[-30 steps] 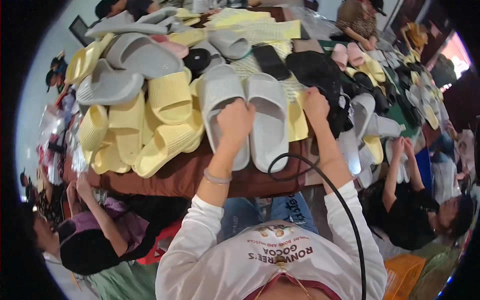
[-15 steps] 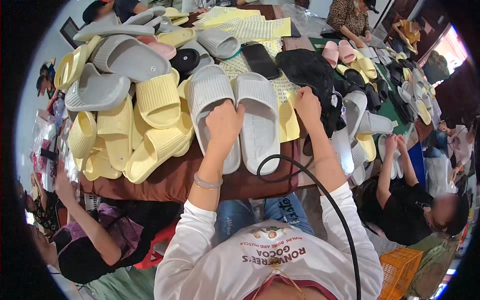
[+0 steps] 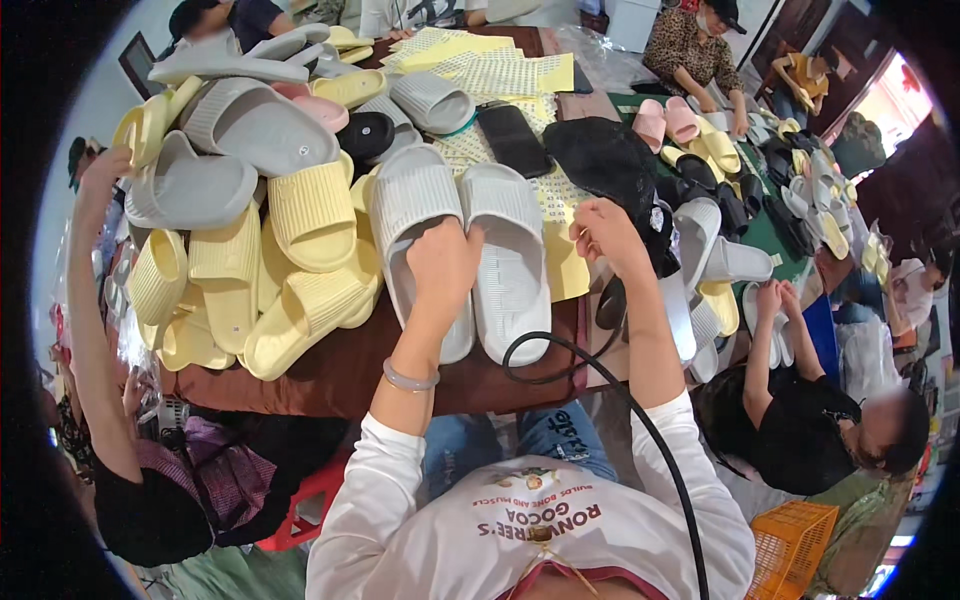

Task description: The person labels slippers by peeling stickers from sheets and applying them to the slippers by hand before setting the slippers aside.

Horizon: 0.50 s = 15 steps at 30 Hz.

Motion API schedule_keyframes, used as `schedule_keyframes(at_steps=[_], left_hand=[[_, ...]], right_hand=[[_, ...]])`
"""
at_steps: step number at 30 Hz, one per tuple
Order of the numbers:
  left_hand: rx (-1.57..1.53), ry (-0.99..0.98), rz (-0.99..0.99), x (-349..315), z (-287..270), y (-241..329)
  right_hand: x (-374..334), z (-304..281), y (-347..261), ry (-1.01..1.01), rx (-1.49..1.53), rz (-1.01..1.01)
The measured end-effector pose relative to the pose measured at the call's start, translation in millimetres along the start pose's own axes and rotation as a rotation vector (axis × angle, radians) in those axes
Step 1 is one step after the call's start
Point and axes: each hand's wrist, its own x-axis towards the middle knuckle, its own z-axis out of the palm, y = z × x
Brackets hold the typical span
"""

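A pair of light grey slide sandals lies side by side in front of me, toes pointing away. My left hand [image 3: 440, 262] reaches into the left grey slide [image 3: 420, 190], its fingers curled around the inner edge and hidden below. The thumb lies beside the right grey slide [image 3: 512, 290]. Over a yellow sticker sheet [image 3: 570, 265], to the right of the pair, my right hand [image 3: 608, 232] is raised with fingers bent and tips pinched together. Anything between those fingertips is too small to make out.
Yellow slides [image 3: 315, 215] and grey slides [image 3: 262, 125] are heaped at left. Beyond the pair lie a black phone [image 3: 513, 140] and a black cloth item [image 3: 605, 160]. A black cable [image 3: 640, 385] crosses my right side. Co-workers sit around; one hand [image 3: 105, 170] touches the heap.
My right hand has drawn slightly left and nearer, its fingers bending. My left hand stays at the slide. The left co-worker's hand has reached up to a yellow slide.
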Motion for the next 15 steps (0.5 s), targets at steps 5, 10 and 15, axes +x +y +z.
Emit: schedule_keyframes(at_steps=[5,10,15], left_hand=[[0.05,0.195,-0.02,3.5,1.4,-6.5],[0.05,0.294,-0.056,18.4,15.1,-10.1],[0.048,0.248,-0.095,23.2,15.5,-14.9]], right_hand=[[-22.0,13.9,-23.5,-0.313,0.048,0.061],[-40.4,33.8,-30.5,-0.485,-0.042,0.105],[-39.7,52.4,-15.5,-0.556,-0.205,0.143]])
